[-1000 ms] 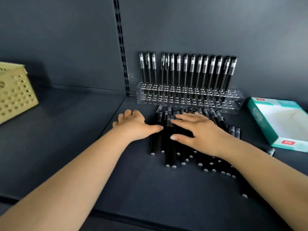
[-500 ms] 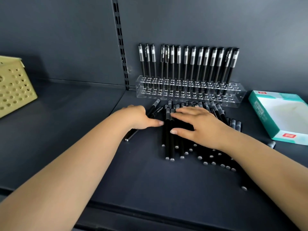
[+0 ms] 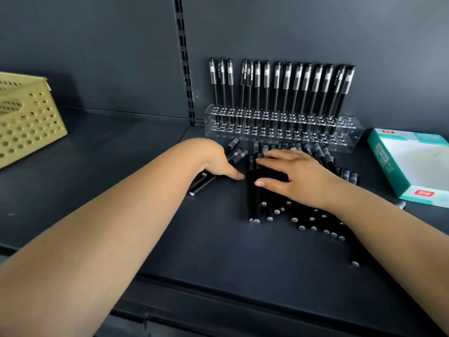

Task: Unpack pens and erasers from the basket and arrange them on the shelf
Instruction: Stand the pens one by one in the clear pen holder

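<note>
Head view: a dark grey shelf (image 3: 102, 166) carries a yellow perforated basket (image 3: 26, 117) well to the left of both hands and a teal-and-white box (image 3: 410, 166) to the right of them, its red labels too small to read. Behind the hands, a clear acrylic pen rack (image 3: 279, 125) holds a row of upright black pens (image 3: 286, 93); their barrel print is illegible. The right hand (image 3: 298, 173) lies flat, fingers straight and spread, pressing on a pile of loose black pens (image 3: 279, 207) that fans out beneath and behind its wrist. The left hand (image 3: 216, 164), just left of the pile, curls its fingers round a few pens (image 3: 201, 182), angled apart from the pile; half a second ago they lay closer to it.
</note>
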Demonstrator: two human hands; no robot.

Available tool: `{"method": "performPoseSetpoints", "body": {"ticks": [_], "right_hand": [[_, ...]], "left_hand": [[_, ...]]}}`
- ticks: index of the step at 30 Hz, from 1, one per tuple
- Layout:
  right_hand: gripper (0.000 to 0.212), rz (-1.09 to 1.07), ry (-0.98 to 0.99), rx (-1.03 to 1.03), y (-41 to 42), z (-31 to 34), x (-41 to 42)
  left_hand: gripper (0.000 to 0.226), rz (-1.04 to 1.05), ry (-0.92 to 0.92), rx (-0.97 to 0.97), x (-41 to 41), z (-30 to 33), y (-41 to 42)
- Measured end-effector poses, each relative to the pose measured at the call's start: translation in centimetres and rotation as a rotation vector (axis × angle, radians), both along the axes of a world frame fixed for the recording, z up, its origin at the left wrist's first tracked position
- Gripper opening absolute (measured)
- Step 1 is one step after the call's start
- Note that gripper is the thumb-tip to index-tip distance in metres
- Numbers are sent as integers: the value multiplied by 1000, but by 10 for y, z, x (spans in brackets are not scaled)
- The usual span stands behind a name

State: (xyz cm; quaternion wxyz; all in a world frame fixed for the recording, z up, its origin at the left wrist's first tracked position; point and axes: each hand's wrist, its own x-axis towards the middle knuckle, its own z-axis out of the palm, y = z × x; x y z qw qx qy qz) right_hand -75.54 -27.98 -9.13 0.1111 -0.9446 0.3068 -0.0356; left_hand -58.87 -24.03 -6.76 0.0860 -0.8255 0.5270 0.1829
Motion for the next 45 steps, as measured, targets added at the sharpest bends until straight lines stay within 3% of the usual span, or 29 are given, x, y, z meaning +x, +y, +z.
{"method": "performPoseSetpoints", "body": {"ticks": [3,6,7,9,12,15,22,28,32,35,37,42,45], "right_hand": [[58,2,-6,-4,0,1,-1],[59,4,-7,-10,0,-1,-1],[59,9,-6,-16,0,-1,-1],[60,9,-8,-26,-1,-2,-1],[60,11,-8,-37,-3,-3,-2],[58,26,-49,-6,-3,-2,-1],[34,-26,-585,324,12,33,20],[36,7,-579,366,23,41,51],[29,-42,-685,527,23,39,56],[37,-52,-718,583,21,38,54],[35,-56,-758,661,18,39,52],[13,60,-902,1053,10,51,37],[13,69,-950,1048,2,62,22]], "left_hand": [[68,19,8,-90,10,-5,-1],[51,89,151,-241,22,-14,2],[40,114,262,-332,26,-17,4],[23,206,655,-572,29,-19,11],[17,396,1234,-904,24,-14,24],[14,365,1418,-1074,18,-10,37],[19,199,1380,-995,11,-27,57],[19,98,1238,-867,9,-39,62],[18,49,1078,-792,4,-43,63],[13,2,984,-761,-1,-40,65],[11,0,1037,-749,-5,-34,67],[15,10,1390,-638,-24,-6,66],[20,-15,1508,-596,-35,8,55]]}}
